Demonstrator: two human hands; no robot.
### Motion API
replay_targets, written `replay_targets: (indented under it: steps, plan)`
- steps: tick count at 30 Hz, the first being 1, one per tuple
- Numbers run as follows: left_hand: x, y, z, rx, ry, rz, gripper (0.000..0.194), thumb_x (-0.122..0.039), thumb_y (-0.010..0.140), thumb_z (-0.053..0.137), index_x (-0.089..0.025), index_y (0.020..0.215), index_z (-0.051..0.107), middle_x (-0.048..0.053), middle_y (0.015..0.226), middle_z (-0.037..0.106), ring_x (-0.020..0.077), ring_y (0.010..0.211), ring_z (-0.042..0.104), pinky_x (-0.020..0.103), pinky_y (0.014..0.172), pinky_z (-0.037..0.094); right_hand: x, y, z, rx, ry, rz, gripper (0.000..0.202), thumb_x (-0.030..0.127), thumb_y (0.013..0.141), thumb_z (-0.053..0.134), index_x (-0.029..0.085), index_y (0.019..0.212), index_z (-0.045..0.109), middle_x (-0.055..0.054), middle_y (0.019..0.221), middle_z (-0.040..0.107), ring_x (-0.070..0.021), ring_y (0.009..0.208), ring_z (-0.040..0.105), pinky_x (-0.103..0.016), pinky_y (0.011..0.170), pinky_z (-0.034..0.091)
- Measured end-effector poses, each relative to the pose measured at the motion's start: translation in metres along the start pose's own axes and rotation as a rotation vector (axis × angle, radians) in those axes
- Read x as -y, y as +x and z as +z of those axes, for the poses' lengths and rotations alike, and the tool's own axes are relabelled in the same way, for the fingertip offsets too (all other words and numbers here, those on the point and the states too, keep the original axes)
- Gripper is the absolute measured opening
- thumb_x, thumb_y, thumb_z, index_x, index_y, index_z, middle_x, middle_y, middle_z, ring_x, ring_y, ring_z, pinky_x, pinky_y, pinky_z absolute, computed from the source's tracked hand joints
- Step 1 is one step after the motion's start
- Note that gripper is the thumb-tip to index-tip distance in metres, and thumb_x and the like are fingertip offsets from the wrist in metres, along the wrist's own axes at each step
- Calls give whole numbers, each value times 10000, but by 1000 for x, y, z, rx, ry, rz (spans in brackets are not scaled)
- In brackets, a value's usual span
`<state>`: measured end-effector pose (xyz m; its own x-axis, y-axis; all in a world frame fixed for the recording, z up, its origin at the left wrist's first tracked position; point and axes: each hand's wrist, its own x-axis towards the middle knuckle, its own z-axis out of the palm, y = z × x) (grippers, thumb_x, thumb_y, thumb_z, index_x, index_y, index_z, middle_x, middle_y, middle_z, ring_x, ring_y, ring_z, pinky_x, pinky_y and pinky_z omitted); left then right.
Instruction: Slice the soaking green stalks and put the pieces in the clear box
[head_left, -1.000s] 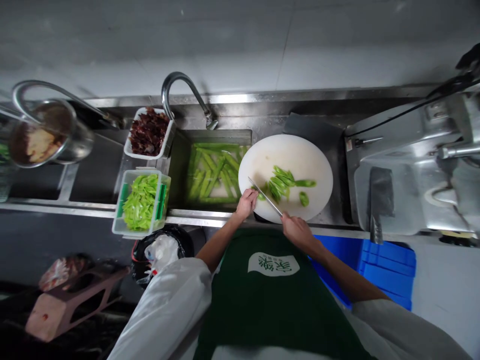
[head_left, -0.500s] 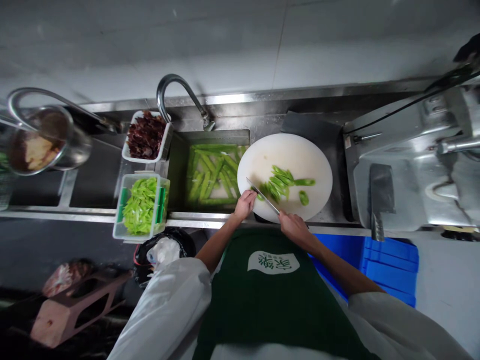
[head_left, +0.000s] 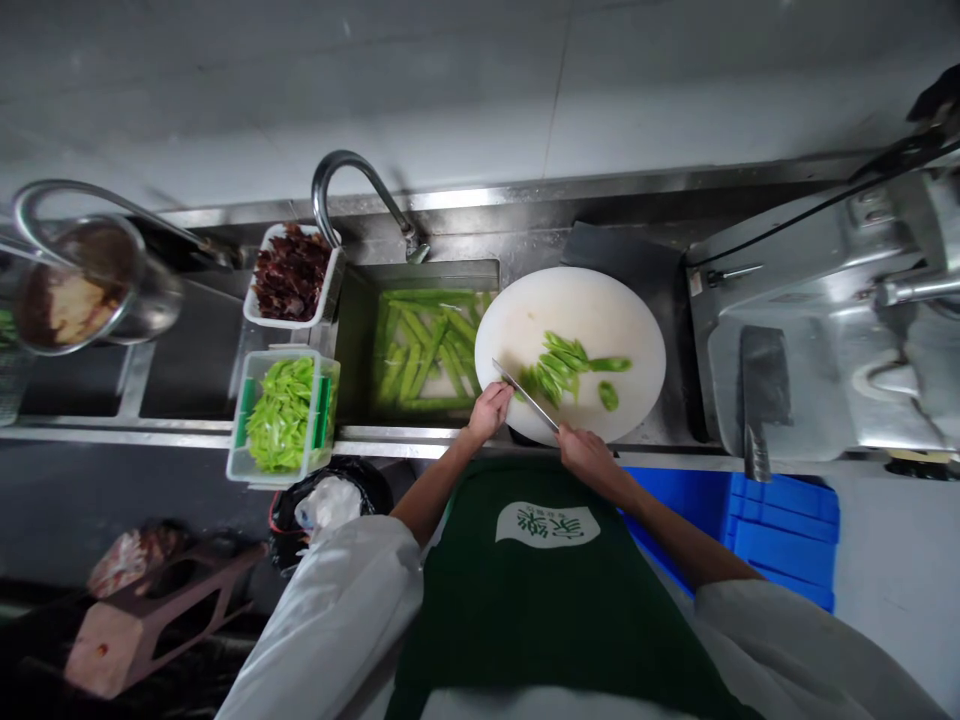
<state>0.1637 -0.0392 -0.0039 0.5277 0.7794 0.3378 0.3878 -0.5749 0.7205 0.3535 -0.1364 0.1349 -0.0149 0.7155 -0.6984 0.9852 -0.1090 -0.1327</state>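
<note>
My right hand (head_left: 589, 455) is wrapped round the handle of a kitchen knife (head_left: 531, 400), whose blade slants up and left over the near-left part of a round white cutting board (head_left: 510, 310). At the board's left edge, my left hand (head_left: 492, 408) is closed beside the blade. Its fingers press on a green vegetable stalk, mostly hidden under them. Right of the blade lies a pile of slant-cut green slices (head_left: 555, 368), with a loose slice (head_left: 607, 395) farther right.
Left of the board, long green stalks (head_left: 427, 350) lie in a water-filled sink (head_left: 352, 390) under a curved faucet (head_left: 360, 160). Beyond stand tubs of green slices (head_left: 281, 415) and dark red leafy food (head_left: 292, 275). A cleaver (head_left: 765, 380) rests at right, above a blue crate (head_left: 784, 530).
Both hands and the knife stay almost exactly where they were. The pile of slices looks the same; the view has shifted only slightly.
</note>
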Motion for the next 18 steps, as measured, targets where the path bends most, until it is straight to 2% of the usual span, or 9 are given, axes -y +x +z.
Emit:
replay_targets:
  steps: [6, 10, 18]
  plan:
    - [2, 0, 0, 11, 22, 34, 300, -247, 1004, 378, -171, 1099, 653, 96, 1026, 635, 165, 1003, 611, 326, 906, 562, -4, -3, 3, -31, 3, -22, 329, 218, 988, 289, 128, 1148, 563, -141, 935, 713, -226, 902, 675, -280, 774, 428]
    - [4, -2, 1, -15, 23, 69, 283, -242, 1005, 385, -171, 1092, 644, 89, 1035, 628, 166, 1008, 613, 338, 906, 562, -6, -1, 8, 4, 3, 0, 330, 215, 986, 297, 116, 1177, 547, -158, 977, 704, -240, 926, 671, -292, 777, 429]
    - [11, -3, -2, 79, 50, 106, 294, -240, 1002, 375, -166, 1133, 628, 111, 1039, 634, 175, 991, 609, 364, 906, 557, -5, -1, 4, -26, -22, -26, 347, 249, 1002, 257, 137, 1127, 561, -143, 962, 714, -235, 911, 679, -287, 750, 429]
